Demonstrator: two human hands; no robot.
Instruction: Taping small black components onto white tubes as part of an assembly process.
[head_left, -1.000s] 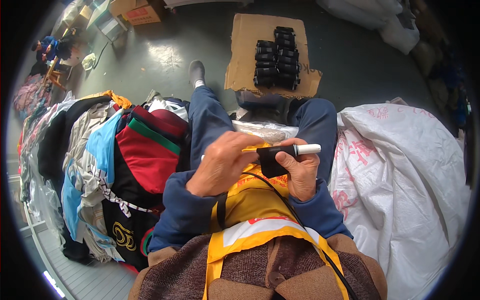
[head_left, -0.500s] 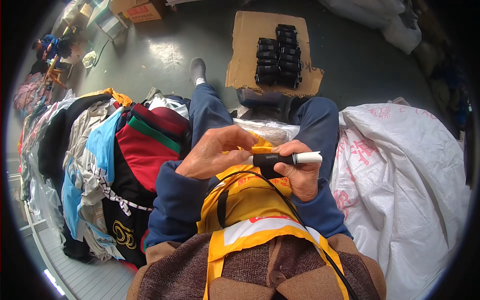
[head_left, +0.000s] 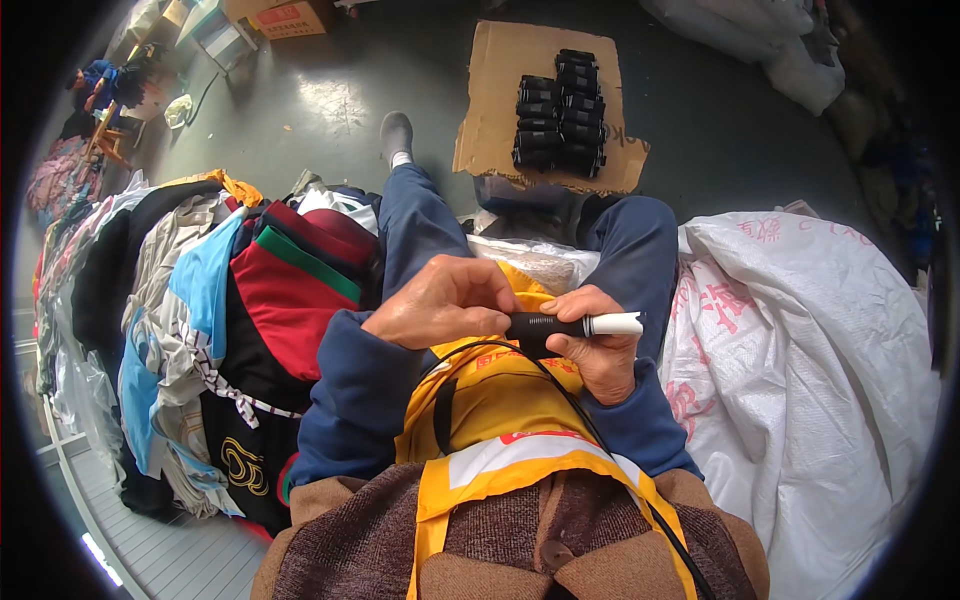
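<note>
In front of my lap I hold a slim black, finely ribbed cylinder with a white end [head_left: 612,324] that points right and has a notched tip. My right hand [head_left: 603,365] grips it near the white end, thumb below and fingers above. At its left end is my left hand [head_left: 440,300], its fingers curled and the thumb tip against the black part. Whether the black part is cloth or something harder I cannot tell. Several similar-looking black bundles [head_left: 560,120] lie stacked in two rows on a cardboard sheet [head_left: 490,95] beyond my knees.
A heap of mixed clothes [head_left: 290,300] rises at my left. On my right lies a large white woven sack [head_left: 790,370]. I wear a yellow apron [head_left: 480,400] with a black cord [head_left: 560,390] across it. A cardboard box [head_left: 290,18] stands far left.
My left hand has shifted slightly right along the cylinder. A small white bit at its left end, visible before, is now covered by the thumb. The right hand stays in place.
</note>
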